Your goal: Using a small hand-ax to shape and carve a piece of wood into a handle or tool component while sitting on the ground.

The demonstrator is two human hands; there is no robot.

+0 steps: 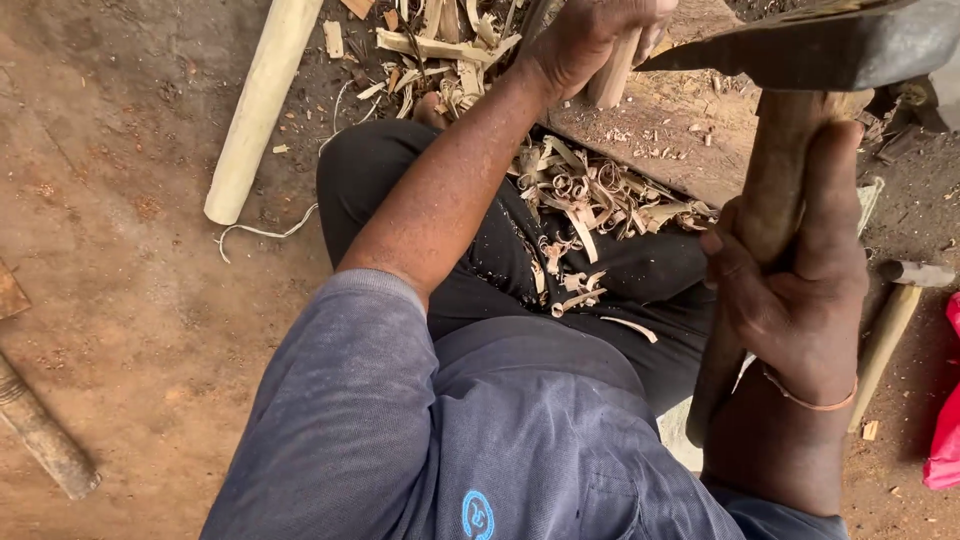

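Observation:
My right hand [790, 280] grips the wooden handle of an adze-like tool [770, 190], whose dark metal head [830, 45] is raised at the top right. My left hand [590, 40] reaches forward and holds a short pale wooden piece [612, 78] upright on a wooden block [660, 130]. Wood shavings [590, 200] lie piled on my lap and black trousers, between the two arms.
A long pale round pole [255, 110] lies on the dirt floor at upper left. More chips [440, 40] are scattered at the top. A hammer-like tool [895, 320] rests at right, near a red cloth [945, 430]. Another worn handle [40, 430] lies at lower left.

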